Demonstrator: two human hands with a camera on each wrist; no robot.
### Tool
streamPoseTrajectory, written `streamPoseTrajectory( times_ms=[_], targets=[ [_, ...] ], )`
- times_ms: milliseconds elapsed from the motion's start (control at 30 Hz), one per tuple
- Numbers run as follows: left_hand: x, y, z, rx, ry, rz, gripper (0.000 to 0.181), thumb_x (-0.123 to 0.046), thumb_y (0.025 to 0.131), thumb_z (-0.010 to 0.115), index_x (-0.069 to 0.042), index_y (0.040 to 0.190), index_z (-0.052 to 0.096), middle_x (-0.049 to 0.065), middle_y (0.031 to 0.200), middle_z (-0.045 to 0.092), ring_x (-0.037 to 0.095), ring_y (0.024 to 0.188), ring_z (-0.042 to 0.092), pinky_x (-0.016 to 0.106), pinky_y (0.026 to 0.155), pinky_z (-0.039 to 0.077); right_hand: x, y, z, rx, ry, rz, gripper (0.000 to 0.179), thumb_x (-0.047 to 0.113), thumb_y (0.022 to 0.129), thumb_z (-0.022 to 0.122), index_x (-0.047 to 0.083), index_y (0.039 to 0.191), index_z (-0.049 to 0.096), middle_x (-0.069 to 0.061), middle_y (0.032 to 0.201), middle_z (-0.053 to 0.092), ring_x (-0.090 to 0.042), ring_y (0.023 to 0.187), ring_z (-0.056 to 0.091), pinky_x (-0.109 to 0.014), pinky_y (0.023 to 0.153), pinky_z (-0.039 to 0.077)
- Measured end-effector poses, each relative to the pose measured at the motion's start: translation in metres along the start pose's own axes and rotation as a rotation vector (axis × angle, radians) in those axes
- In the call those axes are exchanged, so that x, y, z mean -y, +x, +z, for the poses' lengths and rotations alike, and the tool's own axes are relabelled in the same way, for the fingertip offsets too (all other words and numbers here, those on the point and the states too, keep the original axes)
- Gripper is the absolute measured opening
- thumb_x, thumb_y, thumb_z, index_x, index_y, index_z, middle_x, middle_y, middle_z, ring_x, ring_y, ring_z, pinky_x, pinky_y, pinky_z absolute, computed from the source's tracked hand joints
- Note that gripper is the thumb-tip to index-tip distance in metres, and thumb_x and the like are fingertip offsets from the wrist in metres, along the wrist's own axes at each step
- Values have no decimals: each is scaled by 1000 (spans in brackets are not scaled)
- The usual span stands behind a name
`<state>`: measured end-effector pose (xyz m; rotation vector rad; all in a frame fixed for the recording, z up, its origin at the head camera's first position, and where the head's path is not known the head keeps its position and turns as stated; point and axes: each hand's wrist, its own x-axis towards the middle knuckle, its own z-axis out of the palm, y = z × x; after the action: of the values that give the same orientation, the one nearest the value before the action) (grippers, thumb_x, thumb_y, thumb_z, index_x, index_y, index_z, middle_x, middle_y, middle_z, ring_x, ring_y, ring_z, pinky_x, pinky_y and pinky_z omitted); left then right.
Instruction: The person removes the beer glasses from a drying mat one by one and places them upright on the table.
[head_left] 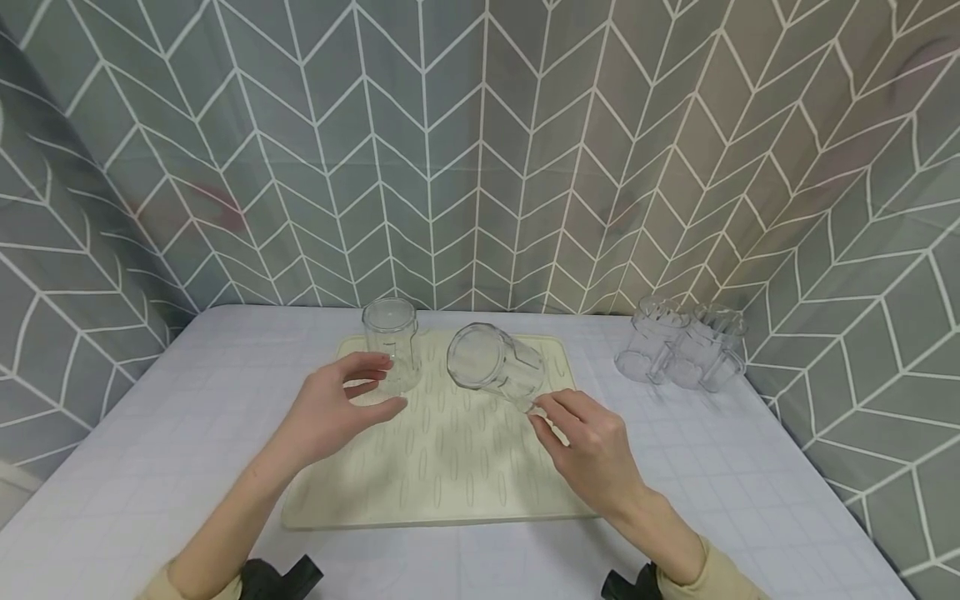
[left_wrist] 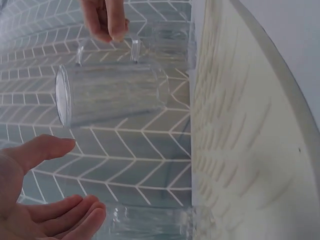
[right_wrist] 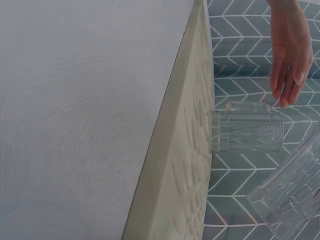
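Note:
My right hand [head_left: 588, 450] pinches the handle of a clear glass mug [head_left: 487, 362], which hangs tilted above the cream mat [head_left: 450, 500]. In the left wrist view this mug [left_wrist: 115, 95] is raised off the mat, its handle towards the right hand's fingertips [left_wrist: 117, 32]. A second clear glass mug [head_left: 392, 337] stands on the mat's far left part. Beside it is my left hand [head_left: 337, 408], thumb and fingers spread apart, holding nothing. The right wrist view has the standing mug [right_wrist: 247, 131] below the left hand [right_wrist: 291, 55].
More clear glass mugs [head_left: 645, 346] stand close together at the back right of the white table [head_left: 187, 375]. Behind the table hangs a grey curtain [head_left: 450, 150] with white chevron lines, continuing along both sides.

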<state>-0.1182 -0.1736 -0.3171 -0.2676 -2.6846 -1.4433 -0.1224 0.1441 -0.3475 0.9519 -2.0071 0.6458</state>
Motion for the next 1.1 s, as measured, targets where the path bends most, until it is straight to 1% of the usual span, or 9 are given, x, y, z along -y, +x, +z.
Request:
streamPoseTrajectory(
  times_ms=[133,300,467,567,700,800,933,1100],
  targets=[
    [-12,-5,5,-2,-15,5,61,-27,85,80,-9,137,55,11,132,61,32,122,61,36,102,54,1,0,0,2,-5,-4,22,-8,70,80,2,88,72,-4,82,67,-17,70,65,-26,57,54],
    [-22,-8,14,-26,-25,27,64,-27,84,81,-7,139,53,10,134,60,29,123,61,35,102,53,1,0,0,0,-8,-16,23,-8,70,80,3,88,72,-3,82,67,-17,71,66,-27,59,55],
    [-26,-10,22,-39,-38,26,66,-27,83,83,-11,139,53,4,135,59,26,123,61,33,101,54,2,0,1,4,-6,-26,21,-7,72,79,4,88,72,-3,82,67,-17,72,66,-27,60,56],
    [-29,-10,27,-45,-49,38,68,-25,81,84,-12,140,52,2,136,58,22,125,59,30,101,53,3,0,1,4,-2,-36,19,-6,73,77,5,88,71,-2,82,66,-17,72,66,-27,60,56],
    [-33,-11,33,-60,-59,62,73,-23,80,85,-9,142,50,2,139,56,22,127,57,28,102,52,5,0,1,10,2,-48,17,-6,76,76,5,88,71,-2,82,66,-17,72,65,-27,62,57],
    [-38,-10,37,-73,-67,76,75,-24,80,85,-9,143,49,4,140,55,23,128,56,29,102,53,7,0,1,14,3,-52,18,-7,76,77,4,88,71,-3,83,66,-17,72,65,-27,62,57],
    [-43,-9,41,-90,-71,89,75,-25,79,85,-10,143,49,3,140,56,22,127,57,29,100,54,9,0,1,17,2,-55,20,-9,74,79,4,88,71,-3,82,66,-17,72,65,-26,62,57],
    [-45,-7,46,-101,-69,106,74,-25,79,86,-9,142,50,2,138,56,21,126,57,30,100,54,10,0,1,25,-4,-58,20,-8,73,79,4,87,72,-3,82,67,-17,72,65,-26,62,57]
  ],
)
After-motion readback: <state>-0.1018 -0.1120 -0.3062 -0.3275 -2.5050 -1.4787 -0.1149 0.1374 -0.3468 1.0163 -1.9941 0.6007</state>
